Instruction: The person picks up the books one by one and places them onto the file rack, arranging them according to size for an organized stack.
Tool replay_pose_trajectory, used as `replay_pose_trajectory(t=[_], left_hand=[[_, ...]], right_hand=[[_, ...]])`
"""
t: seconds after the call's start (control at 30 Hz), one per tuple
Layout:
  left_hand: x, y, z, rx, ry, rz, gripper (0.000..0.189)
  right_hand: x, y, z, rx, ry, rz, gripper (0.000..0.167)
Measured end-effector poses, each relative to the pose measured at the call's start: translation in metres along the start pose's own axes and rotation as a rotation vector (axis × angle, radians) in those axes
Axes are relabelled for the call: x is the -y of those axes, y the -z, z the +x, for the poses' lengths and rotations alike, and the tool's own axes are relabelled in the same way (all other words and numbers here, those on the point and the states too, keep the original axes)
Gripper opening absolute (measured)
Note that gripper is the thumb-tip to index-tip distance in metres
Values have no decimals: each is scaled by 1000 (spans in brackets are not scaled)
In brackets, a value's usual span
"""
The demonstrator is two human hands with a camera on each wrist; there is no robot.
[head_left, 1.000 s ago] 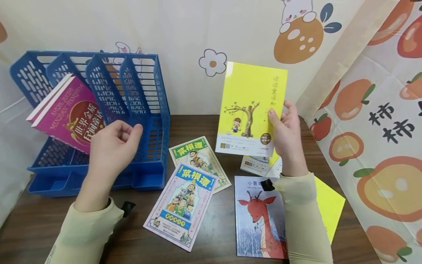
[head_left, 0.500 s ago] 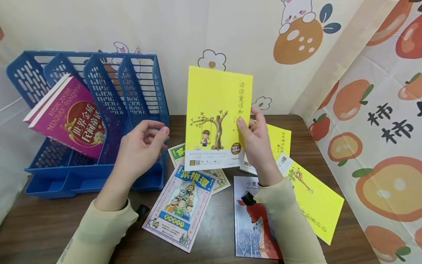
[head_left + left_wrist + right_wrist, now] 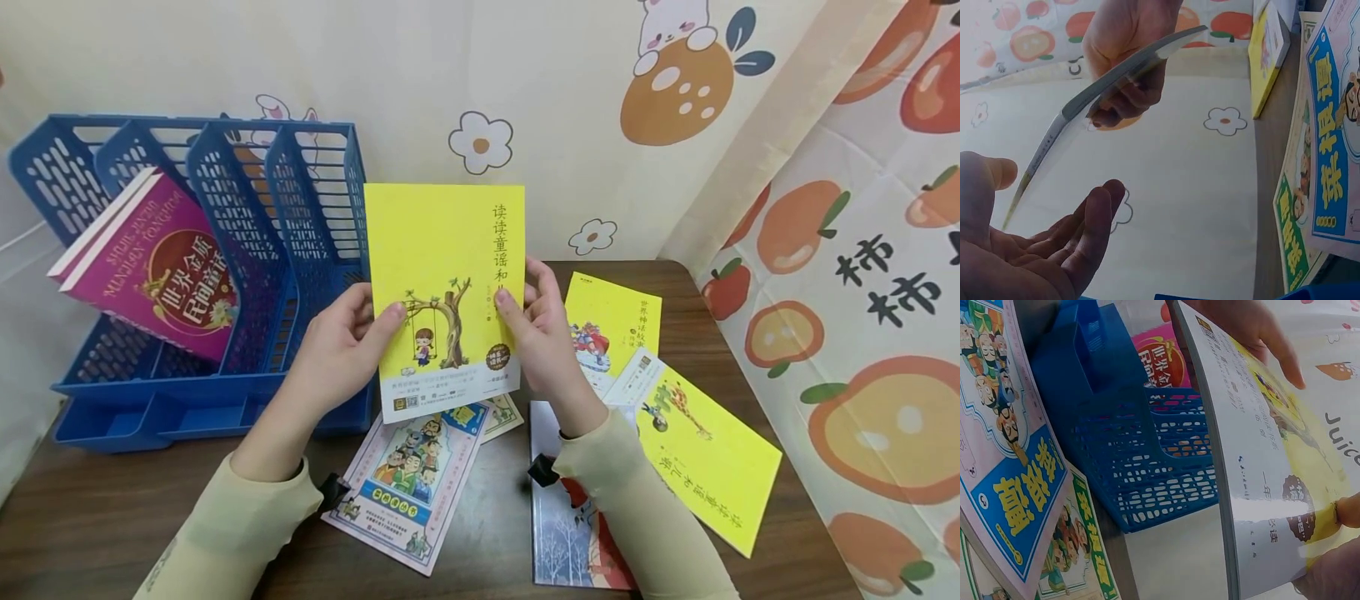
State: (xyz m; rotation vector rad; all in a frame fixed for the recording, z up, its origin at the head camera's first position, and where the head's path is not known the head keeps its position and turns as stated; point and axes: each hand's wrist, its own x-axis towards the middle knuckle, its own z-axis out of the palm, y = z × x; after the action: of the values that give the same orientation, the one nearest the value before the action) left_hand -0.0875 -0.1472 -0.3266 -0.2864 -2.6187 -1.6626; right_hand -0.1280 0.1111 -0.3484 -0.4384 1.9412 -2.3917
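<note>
A yellow-covered book with a tree and swing picture is held up over the table. My right hand grips its right edge, thumb on the front cover. My left hand is at its left edge, the thumb before the cover and the fingers behind. In the left wrist view, the book's edge lies in the crook of my left hand, whose fingers are relaxed and spread away from the cover. The right wrist view shows the book tilted, with my left thumb extended across its front.
A blue file rack stands at the left, with purple books leaning in it. Below the held book lie two comic-covered books, overlapping. A deer book and yellow books lie at the right.
My right hand has carried the yellow book leftward and slightly down. My left hand has come away from the rack toward the right and reached the book's left edge.
</note>
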Motion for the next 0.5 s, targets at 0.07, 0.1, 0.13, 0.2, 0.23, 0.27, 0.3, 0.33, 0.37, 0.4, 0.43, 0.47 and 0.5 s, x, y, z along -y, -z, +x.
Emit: replay_pose_trajectory(t=[0.07, 0.1, 0.13, 0.2, 0.23, 0.27, 0.3, 0.33, 0.37, 0.4, 0.43, 0.47, 0.5], left_hand=[[0, -1, 0, 16, 5, -22, 46], [0, -2, -1, 23, 8, -31, 45], [0, -2, -1, 30, 10, -35, 44], [0, -3, -1, 49, 3, -43, 43], [1, -4, -2, 58, -3, -47, 42], [1, -4, -2, 66, -12, -53, 41], [2, -5, -1, 75, -22, -58, 40], [2, -5, -1, 83, -30, -63, 39], [3, -6, -1, 94, -39, -73, 38], [3, -6, -1, 102, -42, -84, 38], [3, -6, -1, 112, -43, -97, 39], [3, -6, -1, 122, -41, -111, 39], [3, -6, -1, 132, -35, -130, 39]], right_hand=[[0, -2, -1, 9, 2, 1, 53], [-1, -2, -1, 12, 4, 0, 52], [-1, -3, -2, 13, 5, -3, 53], [-2, -4, -2, 19, 8, -7, 53], [-2, -4, -3, 24, 9, -9, 53], [-2, -5, -3, 29, 12, -12, 53], [-2, -5, -3, 33, 14, -16, 53], [-3, -5, -3, 37, 16, -20, 53], [-3, -5, -3, 41, 18, -22, 53], [-3, -5, -3, 45, 21, -25, 53], [-3, -5, -3, 48, 24, -26, 53], [-4, -5, -3, 52, 27, -27, 52], [-4, -4, -3, 57, 32, -28, 52]])
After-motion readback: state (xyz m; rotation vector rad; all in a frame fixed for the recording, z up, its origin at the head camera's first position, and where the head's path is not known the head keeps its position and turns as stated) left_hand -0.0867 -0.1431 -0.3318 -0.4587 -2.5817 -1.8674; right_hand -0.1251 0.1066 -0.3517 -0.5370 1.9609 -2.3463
